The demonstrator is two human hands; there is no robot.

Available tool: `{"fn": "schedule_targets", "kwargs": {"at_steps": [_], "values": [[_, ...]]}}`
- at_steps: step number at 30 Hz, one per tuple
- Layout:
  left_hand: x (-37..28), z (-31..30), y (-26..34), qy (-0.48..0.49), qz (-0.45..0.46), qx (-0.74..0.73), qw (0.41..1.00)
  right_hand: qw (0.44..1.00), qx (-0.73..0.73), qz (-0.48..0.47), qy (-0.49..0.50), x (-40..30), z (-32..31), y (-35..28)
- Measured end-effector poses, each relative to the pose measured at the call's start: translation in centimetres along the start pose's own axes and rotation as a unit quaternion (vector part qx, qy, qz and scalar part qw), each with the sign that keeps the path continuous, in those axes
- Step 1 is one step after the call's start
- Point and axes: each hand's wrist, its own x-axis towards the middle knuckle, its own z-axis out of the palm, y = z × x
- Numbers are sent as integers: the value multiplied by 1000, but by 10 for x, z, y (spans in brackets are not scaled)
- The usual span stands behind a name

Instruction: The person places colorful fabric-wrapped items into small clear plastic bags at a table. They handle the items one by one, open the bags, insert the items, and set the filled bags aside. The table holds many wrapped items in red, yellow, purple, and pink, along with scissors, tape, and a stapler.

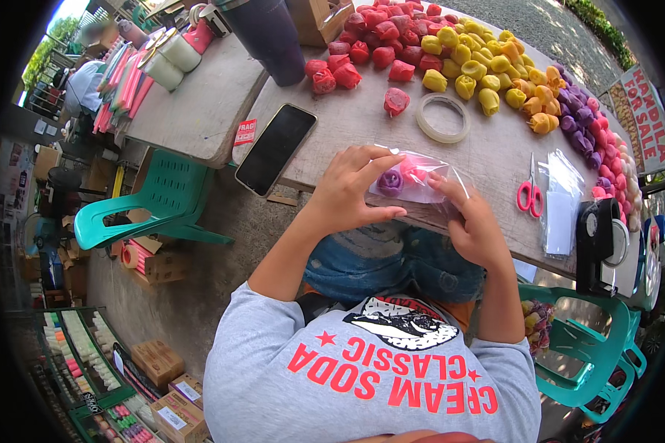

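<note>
At the table's front edge lies a clear plastic packet (407, 188) with a purple rose-shaped candle (390, 183) and pink rose-shaped pieces (413, 170) inside, over a white card. My left hand (354, 188) grips the packet's left end, fingers over its far edge and thumb low in front. On the packet's right side, my right hand (474, 224) presses the film with its fingertips. Beyond the packet are a roll of clear tape (443, 95) and a single red rose candle (396, 102). A black-screened phone (277, 148) rests left of my left hand.
Red (388, 30), yellow (476, 66) and purple rose candles (576, 116) are heaped along the far side. Red-handled scissors (531, 196), clear bags (559, 205) and a black tape dispenser (594, 243) lie right. A dark tumbler (269, 41) stands back left; a green chair (155, 194) stands left.
</note>
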Motion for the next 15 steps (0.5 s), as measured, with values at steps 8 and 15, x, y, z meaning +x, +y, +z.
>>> {"fn": "schedule_targets", "kwargs": {"at_steps": [8,15], "values": [[8,4,0,-48,13,-17,999,995,27,-56,-81,-2,-14,2],[6,12,-2,-37,27,19,999,994,-88,-54,-29,10,4,-10]]}}
